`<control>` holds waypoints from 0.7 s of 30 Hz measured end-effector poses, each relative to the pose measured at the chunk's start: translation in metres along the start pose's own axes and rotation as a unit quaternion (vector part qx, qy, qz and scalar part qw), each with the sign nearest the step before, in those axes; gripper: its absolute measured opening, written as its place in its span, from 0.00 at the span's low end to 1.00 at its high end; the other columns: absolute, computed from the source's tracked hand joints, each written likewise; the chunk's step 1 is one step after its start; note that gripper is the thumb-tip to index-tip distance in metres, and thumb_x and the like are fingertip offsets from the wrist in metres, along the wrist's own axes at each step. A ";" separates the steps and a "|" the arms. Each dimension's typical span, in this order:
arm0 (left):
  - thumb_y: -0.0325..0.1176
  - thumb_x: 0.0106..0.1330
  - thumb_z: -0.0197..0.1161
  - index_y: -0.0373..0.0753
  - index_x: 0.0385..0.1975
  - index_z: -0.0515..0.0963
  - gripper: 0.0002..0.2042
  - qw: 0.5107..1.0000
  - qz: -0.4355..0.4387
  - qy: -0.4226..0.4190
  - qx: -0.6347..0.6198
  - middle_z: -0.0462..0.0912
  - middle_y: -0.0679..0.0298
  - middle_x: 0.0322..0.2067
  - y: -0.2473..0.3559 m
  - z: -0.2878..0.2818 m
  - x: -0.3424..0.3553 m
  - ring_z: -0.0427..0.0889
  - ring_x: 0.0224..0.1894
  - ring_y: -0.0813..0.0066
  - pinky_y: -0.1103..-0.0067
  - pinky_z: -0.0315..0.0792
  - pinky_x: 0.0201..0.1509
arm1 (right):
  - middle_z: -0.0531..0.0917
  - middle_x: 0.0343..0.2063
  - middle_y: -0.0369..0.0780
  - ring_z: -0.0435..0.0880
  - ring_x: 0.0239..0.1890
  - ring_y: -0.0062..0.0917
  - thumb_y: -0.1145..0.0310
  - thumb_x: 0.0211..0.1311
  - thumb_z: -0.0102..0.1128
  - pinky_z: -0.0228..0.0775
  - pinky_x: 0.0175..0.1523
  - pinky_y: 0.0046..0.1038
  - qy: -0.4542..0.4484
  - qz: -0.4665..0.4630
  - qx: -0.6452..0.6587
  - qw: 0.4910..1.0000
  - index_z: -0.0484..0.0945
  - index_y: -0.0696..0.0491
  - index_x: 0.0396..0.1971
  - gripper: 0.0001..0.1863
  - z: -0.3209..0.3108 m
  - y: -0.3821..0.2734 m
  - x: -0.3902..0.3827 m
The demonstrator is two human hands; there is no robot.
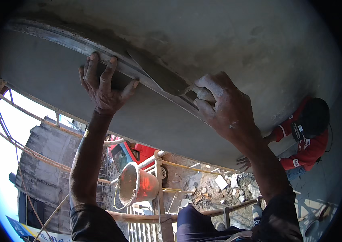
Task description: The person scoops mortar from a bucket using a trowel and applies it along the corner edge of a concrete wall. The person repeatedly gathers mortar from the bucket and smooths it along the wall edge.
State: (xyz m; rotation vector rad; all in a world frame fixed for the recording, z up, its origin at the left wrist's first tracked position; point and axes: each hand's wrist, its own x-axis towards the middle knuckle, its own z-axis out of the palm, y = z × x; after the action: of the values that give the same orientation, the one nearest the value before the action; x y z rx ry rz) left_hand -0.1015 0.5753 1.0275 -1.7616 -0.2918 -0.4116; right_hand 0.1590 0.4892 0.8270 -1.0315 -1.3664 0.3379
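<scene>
Overhead, a long metal straightedge (pixel 70 41) runs slantwise along the edge of a grey plastered surface (pixel 235 44). Spread fingers of my left hand (pixel 105 86) press their tips against its lower side, with the thumb stretched out to the right. My right hand (pixel 229 107) is closed round the handle of a trowel (pixel 155 74). The trowel's blade points up and left, lying along the straightedge just right of my left hand. Darker, wet-looking mortar (pixel 155 42) shows above the bar. My palm hides part of the trowel's handle.
Below hangs a tilted orange-red bucket (pixel 146 186) by a scaffold post (pixel 159 181). Curved scaffold rails (pixel 138 217) cross under me. At right, another person in a red top (pixel 314 149) reaches toward the wall. A red vehicle (pixel 136 152) and rubble (pixel 207 193) lie below.
</scene>
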 end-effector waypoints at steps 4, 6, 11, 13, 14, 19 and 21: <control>0.69 0.59 0.66 0.48 0.68 0.69 0.42 1.000 -0.018 -0.006 0.003 0.62 0.46 0.69 0.000 0.000 -0.001 0.62 0.72 0.49 0.49 0.54 0.74 | 0.82 0.44 0.42 0.87 0.45 0.40 0.68 0.59 0.70 0.80 0.49 0.40 0.004 -0.028 -0.017 0.999 0.78 0.50 0.47 0.16 -0.008 -0.041 0.042; 0.70 0.54 0.70 0.56 0.65 0.73 0.41 0.999 -0.033 0.012 -0.027 0.63 0.51 0.69 -0.001 0.002 -0.001 0.63 0.72 0.47 0.45 0.53 0.73 | 0.83 0.44 0.43 0.86 0.46 0.41 0.67 0.59 0.69 0.80 0.51 0.39 -0.003 -0.028 -0.003 1.000 0.78 0.50 0.47 0.17 -0.011 -0.054 0.062; 0.70 0.53 0.71 0.56 0.65 0.74 0.41 0.998 -0.053 -0.001 -0.029 0.63 0.53 0.69 -0.001 0.001 -0.003 0.64 0.72 0.49 0.44 0.53 0.73 | 0.83 0.44 0.44 0.86 0.46 0.41 0.66 0.59 0.69 0.79 0.51 0.40 0.008 -0.063 0.023 0.998 0.79 0.50 0.48 0.17 -0.010 -0.076 0.102; 0.70 0.52 0.72 0.56 0.65 0.74 0.42 0.998 -0.055 0.000 -0.034 0.63 0.53 0.70 0.000 0.000 -0.004 0.63 0.72 0.49 0.44 0.53 0.73 | 0.84 0.44 0.44 0.86 0.46 0.42 0.66 0.60 0.69 0.79 0.51 0.41 0.016 -0.060 -0.001 0.998 0.79 0.49 0.49 0.17 -0.007 -0.074 0.109; 0.70 0.53 0.71 0.54 0.66 0.73 0.42 0.998 -0.053 -0.010 -0.024 0.63 0.51 0.70 0.001 -0.001 -0.005 0.63 0.72 0.49 0.46 0.53 0.74 | 0.83 0.44 0.43 0.86 0.46 0.41 0.66 0.60 0.69 0.79 0.51 0.41 0.037 -0.074 -0.027 0.996 0.79 0.49 0.49 0.17 -0.003 -0.071 0.108; 0.69 0.55 0.70 0.52 0.66 0.72 0.42 0.998 -0.051 -0.014 -0.015 0.62 0.50 0.70 0.002 -0.002 -0.004 0.62 0.73 0.50 0.48 0.52 0.75 | 0.81 0.41 0.45 0.88 0.42 0.39 0.64 0.65 0.64 0.81 0.44 0.45 0.041 -0.114 -0.064 0.991 0.80 0.48 0.45 0.11 0.009 -0.030 0.074; 0.69 0.56 0.70 0.52 0.67 0.72 0.41 0.999 -0.041 -0.009 -0.015 0.62 0.50 0.70 0.002 -0.001 -0.004 0.62 0.73 0.50 0.48 0.52 0.75 | 0.80 0.42 0.41 0.87 0.43 0.39 0.63 0.64 0.65 0.80 0.45 0.45 0.034 -0.099 -0.060 0.993 0.79 0.45 0.47 0.13 0.011 -0.006 0.056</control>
State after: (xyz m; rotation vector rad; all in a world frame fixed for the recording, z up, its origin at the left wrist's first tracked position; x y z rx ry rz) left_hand -0.1046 0.5740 1.0245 -1.7868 -0.3735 -0.4620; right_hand 0.1605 0.5315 0.8658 -0.9870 -1.4275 0.0723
